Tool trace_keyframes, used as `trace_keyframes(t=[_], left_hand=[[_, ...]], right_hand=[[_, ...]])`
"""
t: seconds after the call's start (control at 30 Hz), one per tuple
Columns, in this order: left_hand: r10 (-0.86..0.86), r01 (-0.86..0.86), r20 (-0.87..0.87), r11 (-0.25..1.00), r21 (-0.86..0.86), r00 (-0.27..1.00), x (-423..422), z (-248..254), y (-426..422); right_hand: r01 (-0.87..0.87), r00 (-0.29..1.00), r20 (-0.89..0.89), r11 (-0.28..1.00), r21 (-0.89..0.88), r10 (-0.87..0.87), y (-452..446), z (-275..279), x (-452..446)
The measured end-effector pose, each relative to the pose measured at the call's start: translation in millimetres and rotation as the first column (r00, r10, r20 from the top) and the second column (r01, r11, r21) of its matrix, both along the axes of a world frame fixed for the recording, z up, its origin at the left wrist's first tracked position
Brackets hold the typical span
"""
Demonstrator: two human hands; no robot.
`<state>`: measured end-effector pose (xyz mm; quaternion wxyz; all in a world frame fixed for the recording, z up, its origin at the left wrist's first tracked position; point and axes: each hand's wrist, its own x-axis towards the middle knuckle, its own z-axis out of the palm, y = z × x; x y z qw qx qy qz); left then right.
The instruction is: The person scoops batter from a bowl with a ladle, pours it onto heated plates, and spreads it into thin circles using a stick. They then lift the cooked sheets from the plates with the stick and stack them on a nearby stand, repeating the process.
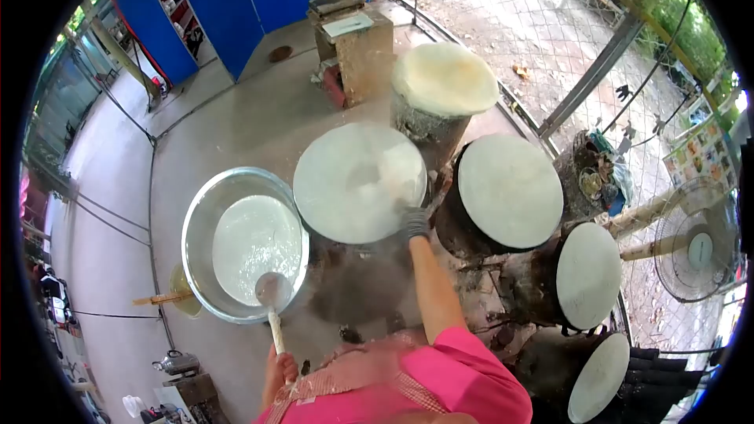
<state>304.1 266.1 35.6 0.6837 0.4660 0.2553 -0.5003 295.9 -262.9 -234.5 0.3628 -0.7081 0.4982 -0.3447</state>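
Note:
My left hand (281, 367) is wrapped round the pale handle of a ladle (272, 289). The ladle's bowl hangs over the near right rim of a large metal basin (206, 188), which contains white liquid (255, 239). On my right hand (414, 222) is a dark grey glove. It reaches to the near right edge of a round, white-topped drum or pot (353, 177) beside the basin. Blur and steam hide those fingers, so whether they hold anything cannot be made out. A pale smear runs across the white top near them.
Several white-topped drums curve round my right, including one at the back (444, 82) and one beside my right arm (510, 192). A fan (699, 250) stands far right by the wire fence. A worn box-like stand (365, 51) is behind. A wooden stick (161, 298) projects left of the basin.

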Motion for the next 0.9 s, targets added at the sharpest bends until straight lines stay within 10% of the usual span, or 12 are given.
trace_keyframes(t=[0.07,0.2,0.27,0.37,0.47,0.57,0.63,0.67,0.73,0.9], left_hand=[[-0.136,0.116,0.267,0.989,0.086,0.954,9.8,-5.0,-3.9],[-0.044,0.04,0.099,0.998,0.047,0.994,24.2,4.5,23.6],[-0.026,0.02,0.067,0.996,0.083,0.997,32.8,11.5,24.6],[0.124,-0.124,-0.005,0.992,0.018,0.992,36.8,14.7,16.8],[0.094,-0.096,-0.034,0.994,-0.048,0.995,51.0,10.3,16.7],[0.101,-0.11,-0.128,0.992,-0.065,0.987,58.7,10.5,25.1],[0.108,-0.112,-0.076,0.993,-0.048,0.991,59.9,10.3,23.0],[0.113,-0.115,-0.054,0.993,-0.037,0.992,61.2,9.1,20.3],[0.116,-0.131,-0.133,0.985,-0.109,0.984,73.6,-2.6,12.5],[0.132,-0.189,-0.272,0.962,-0.195,0.953,113.9,-30.9,-34.5]], right_hand=[[-0.24,0.701,-0.701,0.881,-0.407,-0.133,59.9,22.1,-15.4],[-0.469,0.723,-0.625,0.873,-0.132,0.294,82.0,179.0,-85.2],[-0.508,0.726,-0.642,0.822,-0.258,0.247,116.5,165.3,-84.0],[-0.182,0.962,-0.184,0.977,0.108,0.2,169.6,42.9,-43.9],[-0.219,0.847,-0.485,0.974,0.051,0.215,164.8,36.4,-63.3],[-0.328,0.771,-0.594,0.943,-0.058,0.231,102.2,162.8,-80.8],[0.023,0.969,-0.245,0.963,0.267,0.044,37.4,75.3,-88.2],[0.007,0.872,-0.484,0.987,0.158,0.071,31.5,121.1,-79.5],[-0.195,0.753,-0.653,0.976,-0.101,0.083,43.9,180.2,-61.1],[-0.478,0.618,-0.729,0.877,-0.053,0.293,65.6,210.1,-88.4]])
